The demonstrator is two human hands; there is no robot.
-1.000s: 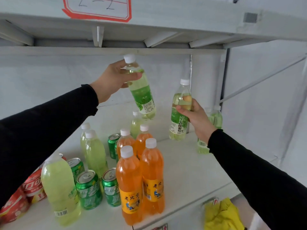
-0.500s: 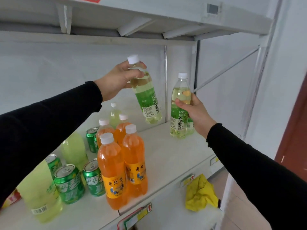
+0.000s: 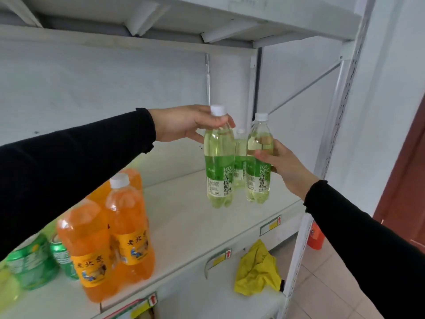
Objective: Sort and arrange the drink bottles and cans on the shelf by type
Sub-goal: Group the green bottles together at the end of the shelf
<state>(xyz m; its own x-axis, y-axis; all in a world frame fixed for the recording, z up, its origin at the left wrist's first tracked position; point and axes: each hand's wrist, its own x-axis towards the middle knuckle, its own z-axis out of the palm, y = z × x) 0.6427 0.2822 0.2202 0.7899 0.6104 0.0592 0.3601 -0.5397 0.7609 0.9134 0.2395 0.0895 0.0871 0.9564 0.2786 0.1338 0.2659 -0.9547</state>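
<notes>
Right now your left hand (image 3: 184, 123) has its fingers and thumb curled round the neck of a pale green grape bottle (image 3: 219, 162), just under the white cap, and holds it upright near the right end of the shelf (image 3: 190, 217); whether its base touches the board or hangs just above it cannot be told. Your right hand (image 3: 279, 163) wraps round the middle of a second grape bottle (image 3: 258, 162) just beside the first, thumb across the front above the green label, the bottle upright near the shelf's front right corner. Between the two, further back, a third grape bottle (image 3: 240, 157) stands on the shelf.

Toward the left end, close to the front edge, the orange soda bottles (image 3: 125, 226) stand together in a tight group, partly hidden by your left sleeve. Beside them at the far left are green cans (image 3: 62, 256) and a green-labelled bottle (image 3: 32, 265), blurred at the frame edge.

On the lower shelf (image 3: 218, 305), near its right end, lies a crumpled yellow cloth (image 3: 257, 270).
</notes>
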